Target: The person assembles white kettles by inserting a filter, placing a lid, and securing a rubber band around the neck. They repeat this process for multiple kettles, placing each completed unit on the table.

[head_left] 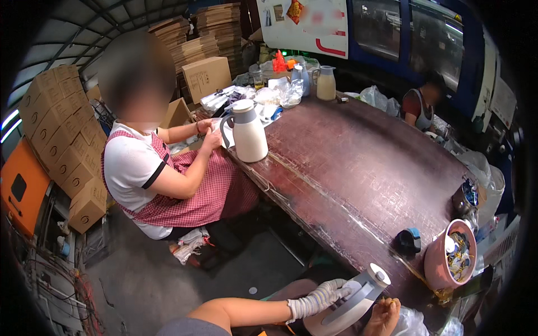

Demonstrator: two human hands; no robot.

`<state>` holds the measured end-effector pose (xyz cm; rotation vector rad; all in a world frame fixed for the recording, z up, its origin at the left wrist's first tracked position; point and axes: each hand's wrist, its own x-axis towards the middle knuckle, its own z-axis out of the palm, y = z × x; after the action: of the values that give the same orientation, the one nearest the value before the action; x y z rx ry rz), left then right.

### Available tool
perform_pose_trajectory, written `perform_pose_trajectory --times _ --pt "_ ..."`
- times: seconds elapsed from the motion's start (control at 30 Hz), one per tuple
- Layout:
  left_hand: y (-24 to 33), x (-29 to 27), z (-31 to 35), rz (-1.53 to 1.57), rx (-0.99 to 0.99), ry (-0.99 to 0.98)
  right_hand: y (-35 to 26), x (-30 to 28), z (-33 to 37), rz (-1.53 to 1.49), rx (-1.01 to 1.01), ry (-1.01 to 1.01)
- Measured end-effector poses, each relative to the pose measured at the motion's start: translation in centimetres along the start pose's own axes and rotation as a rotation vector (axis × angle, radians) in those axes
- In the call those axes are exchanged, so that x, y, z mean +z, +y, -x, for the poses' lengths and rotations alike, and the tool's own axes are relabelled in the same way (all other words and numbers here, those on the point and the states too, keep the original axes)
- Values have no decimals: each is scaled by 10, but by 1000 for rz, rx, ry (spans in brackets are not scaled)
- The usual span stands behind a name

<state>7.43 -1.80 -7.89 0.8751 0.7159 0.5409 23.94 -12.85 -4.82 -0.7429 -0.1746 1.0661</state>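
Left hand (325, 295), 9 o'clock of jug (367, 291), pinching disc (352, 286); right hand (384, 318), 4 o'clock, curled, can't tell grip.

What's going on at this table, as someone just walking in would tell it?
The wearer's gloved left hand is at a pale jug beside the table; the bare right hand is next to it, fingers curled. To the left, a co-worker in a checked apron sits with hands close together near another jug, which stands on the table. A pink bucket of small parts is at the right.
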Motion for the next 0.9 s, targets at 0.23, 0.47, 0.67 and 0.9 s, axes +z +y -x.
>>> perform_pose_trajectory --times 0.23,0.47,0.67,0.9 --pt "-13 0 -1 102 83 -9 -12 6 10 119 381 -55" --pt "-29 -8 1 -18 78 122 -2 -1 43 791 652 -158" --pt "-10 -3 -5 315 46 133 -3 -4 18 114 262 -315" --pt "55 16 16 -860 1000 -65 14 36 0 467 -10 -252"
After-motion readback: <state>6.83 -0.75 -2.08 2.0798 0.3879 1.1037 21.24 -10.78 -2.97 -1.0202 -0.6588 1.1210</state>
